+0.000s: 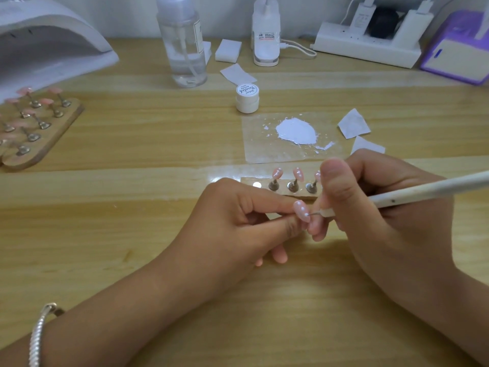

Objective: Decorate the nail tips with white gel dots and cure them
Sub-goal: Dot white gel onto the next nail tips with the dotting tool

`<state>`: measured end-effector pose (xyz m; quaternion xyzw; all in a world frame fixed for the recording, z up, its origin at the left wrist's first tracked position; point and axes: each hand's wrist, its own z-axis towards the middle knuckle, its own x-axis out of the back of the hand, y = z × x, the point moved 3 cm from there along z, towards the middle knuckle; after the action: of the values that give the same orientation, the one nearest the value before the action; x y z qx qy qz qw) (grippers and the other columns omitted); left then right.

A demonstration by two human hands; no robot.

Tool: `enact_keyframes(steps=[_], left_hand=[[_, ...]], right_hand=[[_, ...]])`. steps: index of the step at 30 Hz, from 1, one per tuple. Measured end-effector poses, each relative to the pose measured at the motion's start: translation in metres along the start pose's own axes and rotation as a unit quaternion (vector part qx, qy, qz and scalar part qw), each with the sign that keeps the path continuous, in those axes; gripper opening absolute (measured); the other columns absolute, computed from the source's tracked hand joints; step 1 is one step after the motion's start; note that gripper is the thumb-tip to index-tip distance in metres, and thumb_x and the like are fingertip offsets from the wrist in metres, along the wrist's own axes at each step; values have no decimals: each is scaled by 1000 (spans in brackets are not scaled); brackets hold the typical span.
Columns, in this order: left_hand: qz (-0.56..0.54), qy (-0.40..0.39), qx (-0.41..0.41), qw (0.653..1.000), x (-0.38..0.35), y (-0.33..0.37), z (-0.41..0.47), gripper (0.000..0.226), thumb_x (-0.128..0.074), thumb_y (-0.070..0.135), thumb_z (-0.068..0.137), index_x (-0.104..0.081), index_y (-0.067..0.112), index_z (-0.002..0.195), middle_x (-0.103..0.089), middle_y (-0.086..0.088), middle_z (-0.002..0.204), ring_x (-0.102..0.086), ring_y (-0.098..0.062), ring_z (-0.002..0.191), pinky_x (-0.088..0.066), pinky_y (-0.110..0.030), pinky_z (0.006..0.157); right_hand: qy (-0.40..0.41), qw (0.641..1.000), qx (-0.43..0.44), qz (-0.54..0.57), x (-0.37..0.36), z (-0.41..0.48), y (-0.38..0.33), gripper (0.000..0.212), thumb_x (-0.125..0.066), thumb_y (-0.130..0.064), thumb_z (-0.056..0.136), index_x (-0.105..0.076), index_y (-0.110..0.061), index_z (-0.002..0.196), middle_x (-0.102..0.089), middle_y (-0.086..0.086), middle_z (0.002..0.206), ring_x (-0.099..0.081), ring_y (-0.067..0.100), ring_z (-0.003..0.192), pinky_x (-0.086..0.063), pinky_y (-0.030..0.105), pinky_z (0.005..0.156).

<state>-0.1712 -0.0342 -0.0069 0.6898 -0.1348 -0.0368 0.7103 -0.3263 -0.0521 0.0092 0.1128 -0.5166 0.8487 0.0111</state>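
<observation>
**Dotting in hand, gel wet, cure not yet done.**

The left hand (238, 221) pinches one pink nail tip (301, 211) between thumb and forefinger. The right hand (383, 215) pinches the dotting tool (412, 193) pen-fashion, its point touching the tip's lower edge. Count: three dots on the held tip; three dotted tips on the small stand (260, 192) at twelve o'clock from the hands, with one seat bare; one gel pot (247, 98) and one gel puddle (296, 132) further out at twelve; one lamp (39, 49) at ten. The far stand (63, 120) at nine holds plain tips, too blurred to count. Risks, as judged: a dragged point would smear the dot, the left thumb lies just beside uncured gel, and reseating the tip could smudge it.
</observation>
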Motion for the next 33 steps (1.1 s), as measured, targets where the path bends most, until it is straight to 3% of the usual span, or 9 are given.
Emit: enact_keyframes(steps=[5, 12, 15, 18, 22, 24, 28, 33], left_hand=[[-1, 2, 3, 1000, 0, -1, 0, 8, -73, 16, 84, -81, 16, 85, -74, -8, 73, -64, -13, 48, -42, -19, 42], [-3, 11, 2, 1000, 0, -1, 0, 11, -72, 24, 81, -81, 21, 87, -75, -6, 72, -65, -12, 48, -43, -20, 42], [-4, 14, 1, 1000, 1, -2, 0, 9, -73, 22, 82, -81, 22, 87, -76, -2, 74, -65, -11, 48, -43, -20, 41], [2, 11, 2, 1000, 1, -3, 0, 11, -73, 27, 82, -81, 23, 89, -76, -10, 75, -65, -12, 48, -42, -18, 42], [-7, 16, 5, 1000, 0, -3, 0, 11, -74, 26, 80, -81, 23, 88, -75, -10, 72, -65, -11, 48, -41, -17, 42], [-9, 17, 9, 1000, 0, -3, -1, 10, -74, 29, 80, -81, 25, 86, -75, -9, 71, -66, -11, 49, -41, -17, 41], [-14, 17, 13, 1000, 0, -3, -1, 10, -73, 30, 80, -81, 27, 85, -76, -2, 76, -66, -10, 50, -42, -18, 41], [-10, 20, 8, 1000, 0, -3, -1, 8, -74, 28, 81, -81, 27, 85, -76, 2, 77, -66, -10, 50, -42, -18, 41]], right_hand=[[-7, 1000, 4, -1, 0, 0, 2, 39, -54, -23, 95, -55, -4, 61, -62, 1, 52, -56, 3, 43, -40, 7, 49], [27, 999, 21, 21, 5, 3, -1, 37, -51, -23, 97, -51, -15, 61, -61, 4, 49, -56, 7, 40, -40, 11, 49], [42, 998, 23, 37, 9, 4, -3, 38, -51, -25, 98, -50, -15, 61, -59, -3, 47, -56, 10, 39, -40, 14, 49], [52, 997, 23, 44, 11, 7, -8, 37, -51, -28, 98, -49, -17, 62, -57, -9, 47, -57, 11, 40, -40, 13, 49], [67, 996, 26, 58, 14, 12, -17, 37, -55, -45, 96, -53, -28, 63, -53, -19, 47, -58, 18, 40, -43, 24, 49], [77, 995, 28, 55, 16, 15, -18, 37, -54, -43, 97, -54, -32, 62, -51, -21, 46, -58, 17, 40, -42, 28, 45], [107, 991, 39, 66, 25, 21, -15, 38, -49, -30, 98, -52, -33, 59, -43, -19, 46, -54, 12, 36, -38, 19, 43], [112, 991, 29, 66, 29, 22, -12, 38, -49, -29, 96, -49, -30, 58, -44, -18, 46, -45, 9, 33, -34, 15, 43]])
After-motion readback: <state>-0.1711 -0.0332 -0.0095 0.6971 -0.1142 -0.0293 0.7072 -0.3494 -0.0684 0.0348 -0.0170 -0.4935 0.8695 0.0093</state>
